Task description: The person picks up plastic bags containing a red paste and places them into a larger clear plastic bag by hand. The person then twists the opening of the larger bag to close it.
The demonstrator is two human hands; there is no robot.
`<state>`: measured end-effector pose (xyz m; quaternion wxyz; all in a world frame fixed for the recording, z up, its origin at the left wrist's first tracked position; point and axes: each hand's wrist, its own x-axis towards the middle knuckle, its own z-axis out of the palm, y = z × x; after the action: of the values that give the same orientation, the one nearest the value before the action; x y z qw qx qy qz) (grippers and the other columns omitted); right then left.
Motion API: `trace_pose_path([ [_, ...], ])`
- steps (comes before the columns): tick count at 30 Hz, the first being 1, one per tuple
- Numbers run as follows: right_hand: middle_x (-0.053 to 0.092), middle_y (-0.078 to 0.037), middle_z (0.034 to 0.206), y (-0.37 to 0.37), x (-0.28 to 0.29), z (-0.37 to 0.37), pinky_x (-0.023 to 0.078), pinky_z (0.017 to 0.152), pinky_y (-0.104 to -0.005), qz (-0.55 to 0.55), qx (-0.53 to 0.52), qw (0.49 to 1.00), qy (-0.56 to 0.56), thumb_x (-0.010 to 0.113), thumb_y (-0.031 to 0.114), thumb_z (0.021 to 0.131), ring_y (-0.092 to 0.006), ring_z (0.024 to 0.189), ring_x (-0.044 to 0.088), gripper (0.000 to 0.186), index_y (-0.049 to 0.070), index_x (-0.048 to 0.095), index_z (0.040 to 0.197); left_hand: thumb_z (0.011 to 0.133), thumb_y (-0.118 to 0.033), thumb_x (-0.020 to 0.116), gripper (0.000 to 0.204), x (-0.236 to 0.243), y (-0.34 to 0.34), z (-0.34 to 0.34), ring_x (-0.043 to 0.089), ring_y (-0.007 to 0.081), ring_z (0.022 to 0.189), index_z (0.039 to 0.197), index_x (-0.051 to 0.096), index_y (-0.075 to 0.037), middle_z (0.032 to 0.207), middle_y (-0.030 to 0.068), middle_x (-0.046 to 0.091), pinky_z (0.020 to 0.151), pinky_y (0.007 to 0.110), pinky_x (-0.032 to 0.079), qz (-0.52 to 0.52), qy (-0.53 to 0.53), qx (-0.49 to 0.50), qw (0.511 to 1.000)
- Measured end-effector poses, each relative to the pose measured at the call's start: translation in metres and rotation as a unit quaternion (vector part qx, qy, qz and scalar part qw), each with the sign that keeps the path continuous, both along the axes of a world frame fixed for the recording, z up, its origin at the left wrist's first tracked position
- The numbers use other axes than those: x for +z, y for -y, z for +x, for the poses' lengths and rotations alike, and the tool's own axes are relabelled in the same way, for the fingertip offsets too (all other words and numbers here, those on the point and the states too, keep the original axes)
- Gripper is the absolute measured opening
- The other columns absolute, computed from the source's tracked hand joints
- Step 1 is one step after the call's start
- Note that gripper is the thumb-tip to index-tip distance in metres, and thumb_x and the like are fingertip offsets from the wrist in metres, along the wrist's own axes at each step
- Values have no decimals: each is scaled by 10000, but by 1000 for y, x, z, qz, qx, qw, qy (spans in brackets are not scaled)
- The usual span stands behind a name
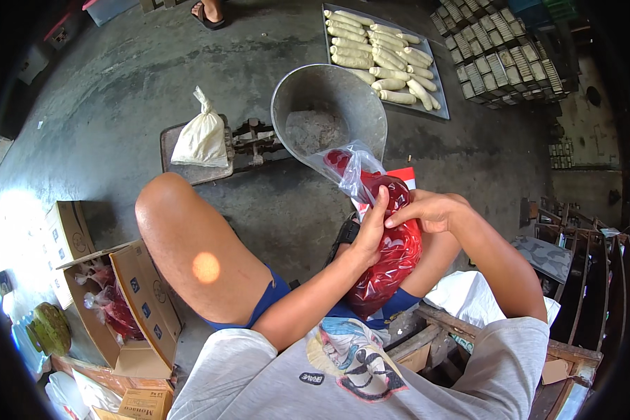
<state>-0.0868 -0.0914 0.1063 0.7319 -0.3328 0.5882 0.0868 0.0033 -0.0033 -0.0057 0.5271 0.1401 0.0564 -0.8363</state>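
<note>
A clear plastic bag of glossy red, jelly-like filling (393,266) leans upright between my thighs, its lower end at my lap. My left hand (371,234) grips its left side, thumb pointing up and the other fingers mostly hidden by the bag. From the right, my right hand (435,210) holds the upper part, with thumb and fingers pressed against the plastic. The bag's loose, see-through mouth lies over the near rim of a large round metal bowl (362,98). Grey residue coats the bowl's bottom.
A balance scale (175,136) bears a knotted white bag (201,143). Beyond the bowl lies a tray (439,84) of pale dough rolls. Metal moulds (497,59) are stacked far right. An open cardboard box (154,301) with red-filled bags (112,302) stands left. Someone's sandalled foot (210,15) is at the top.
</note>
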Motion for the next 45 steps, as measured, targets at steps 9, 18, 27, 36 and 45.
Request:
trace_pose_path([
  [9, 669, -108, 1057, -19, -7, 11, 517, 887, -360, -34, 10, 995, -93, 643, 36, 766, -223, 978, 645, 383, 34, 631, 1149, 811, -401, 792, 562, -12, -2, -7, 600, 187, 1037, 1198, 564, -65, 1122, 61, 622, 910, 362, 494, 61, -12, 12, 998],
  [18, 642, -146, 1097, -27, -25, 4, 511, 886, -381, -87, 52, 990, -93, 555, 61, 807, -247, 1004, 633, 380, -1, 590, 1180, 779, -449, 794, 606, -12, -4, -12, 607, 239, 1064, 1208, 567, -85, 1141, 97, 621, 963, 435, 492, 85, 8, 10, 996],
  [27, 615, -155, 1099, -32, -37, 2, 492, 878, -405, -119, 68, 987, -86, 489, 53, 818, -263, 1012, 604, 366, 9, 564, 1173, 810, -340, 778, 454, -2, -2, -10, 617, 172, 937, 1133, 574, -95, 1020, 46, 621, 846, 368, 519, 125, -11, 17, 992],
  [36, 622, -143, 1074, -34, -21, 15, 489, 858, -393, -103, 78, 984, -120, 459, 73, 834, -253, 988, 605, 341, 24, 580, 1149, 818, -330, 751, 438, 4, -2, -9, 616, 169, 922, 1128, 566, -84, 1011, 46, 615, 821, 365, 519, 133, 19, 17, 991],
  [45, 638, -126, 1060, -42, -19, 2, 495, 861, -370, -158, 84, 982, -61, 497, 60, 851, -230, 995, 613, 342, 26, 582, 1181, 833, -365, 720, 439, 4, -6, -11, 641, 205, 939, 1129, 587, -69, 1030, 84, 643, 853, 390, 532, 99, 34, -10, 994],
])
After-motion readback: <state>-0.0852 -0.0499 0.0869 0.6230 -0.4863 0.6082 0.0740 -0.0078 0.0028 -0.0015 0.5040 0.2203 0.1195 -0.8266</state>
